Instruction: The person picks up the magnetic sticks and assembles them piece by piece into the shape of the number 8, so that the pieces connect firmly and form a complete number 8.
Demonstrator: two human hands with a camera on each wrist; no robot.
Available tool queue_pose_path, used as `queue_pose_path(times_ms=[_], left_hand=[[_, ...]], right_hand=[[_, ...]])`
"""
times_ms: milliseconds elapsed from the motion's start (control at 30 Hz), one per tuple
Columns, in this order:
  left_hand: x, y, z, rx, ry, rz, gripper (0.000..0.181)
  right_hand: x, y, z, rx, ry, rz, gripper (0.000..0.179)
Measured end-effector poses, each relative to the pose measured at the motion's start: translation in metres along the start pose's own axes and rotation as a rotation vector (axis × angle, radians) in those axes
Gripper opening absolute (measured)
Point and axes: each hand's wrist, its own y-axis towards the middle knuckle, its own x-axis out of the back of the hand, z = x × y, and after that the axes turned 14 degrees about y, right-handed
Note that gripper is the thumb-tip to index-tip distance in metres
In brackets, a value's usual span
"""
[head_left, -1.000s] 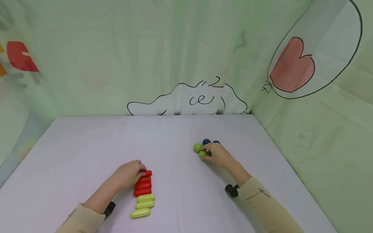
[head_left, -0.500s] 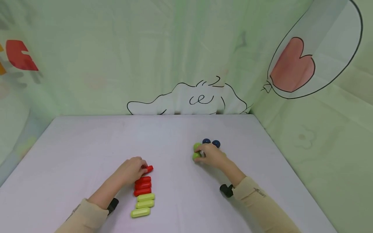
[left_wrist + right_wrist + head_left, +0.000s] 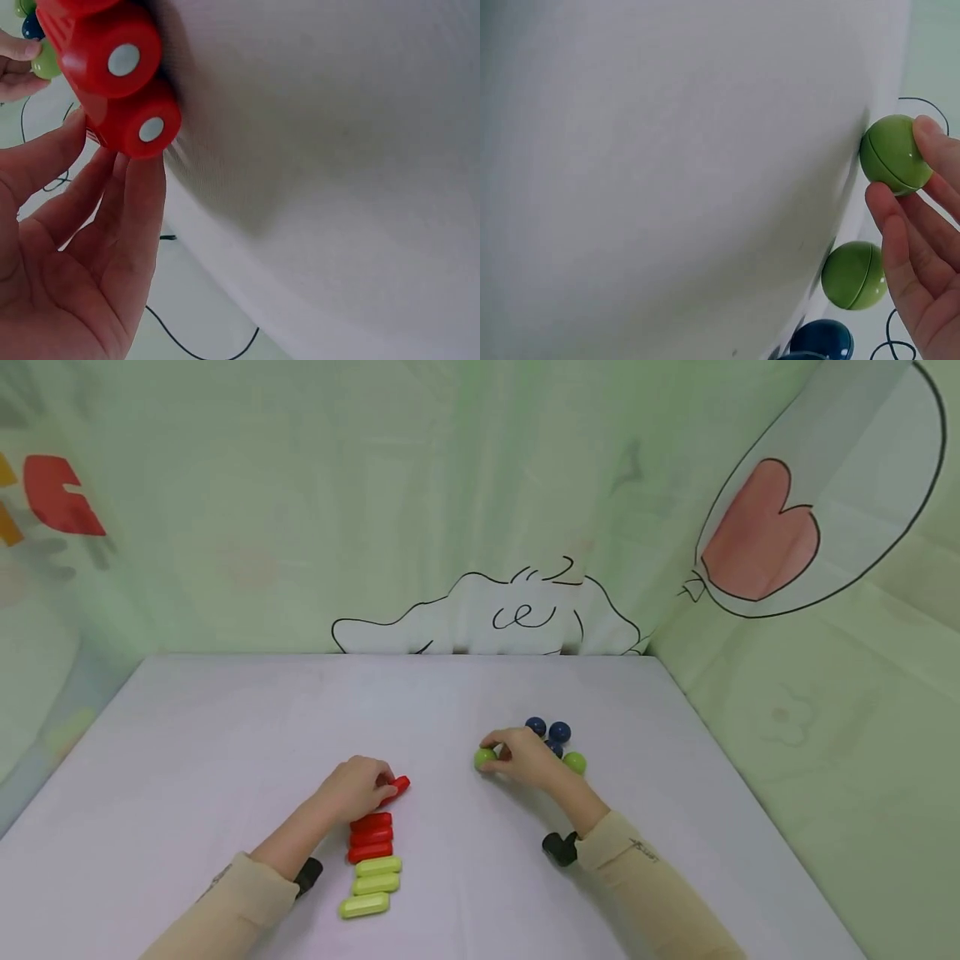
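In the head view, my left hand [image 3: 362, 789] pinches a red toy rod [image 3: 401, 785] between thumb and fingers, set at a slant. Pale round discs show in the ends of red rods [image 3: 124, 60] in the left wrist view. Just below the hand, several more red rods [image 3: 371, 837] lie in a stack-like row. My right hand [image 3: 528, 760] pinches a green ball [image 3: 485, 760] close above the table; its seam is visible on the same green ball [image 3: 895, 154] in the right wrist view. A second green ball [image 3: 575, 763] and dark blue balls [image 3: 559, 732] lie beside the right hand.
Yellow-green rods [image 3: 375, 885] continue the row toward the near edge. A white cloth covers the table [image 3: 225, 718]. Green curtains [image 3: 300, 510] with drawings stand behind and to the right. Each wrist wears a small black camera [image 3: 558, 849].
My right hand has drawn the green ball leftward, away from the blue balls. My left hand has moved its red rod away from the row, up and rightward, and turned it.
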Motion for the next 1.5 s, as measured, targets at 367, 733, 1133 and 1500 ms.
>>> queue_pose_path(times_ms=[367, 733, 1133, 1500], left_hand=[[-0.004, 0.016, -0.003, 0.104, -0.224, 0.059, 0.024], [0.001, 0.020, -0.003, 0.188, -0.327, 0.178, 0.035], [-0.005, 0.026, -0.006, 0.192, -0.547, 0.266, 0.034], [-0.005, 0.030, -0.013, 0.209, -0.605, 0.317, 0.028]], right_hand=[[-0.012, 0.016, 0.000, -0.019, 0.097, -0.012, 0.028], [-0.026, 0.029, 0.014, -0.104, 0.135, -0.015, 0.030], [-0.036, 0.038, 0.019, -0.134, 0.230, -0.041, 0.029], [-0.045, 0.045, 0.025, -0.152, 0.279, -0.022, 0.027]])
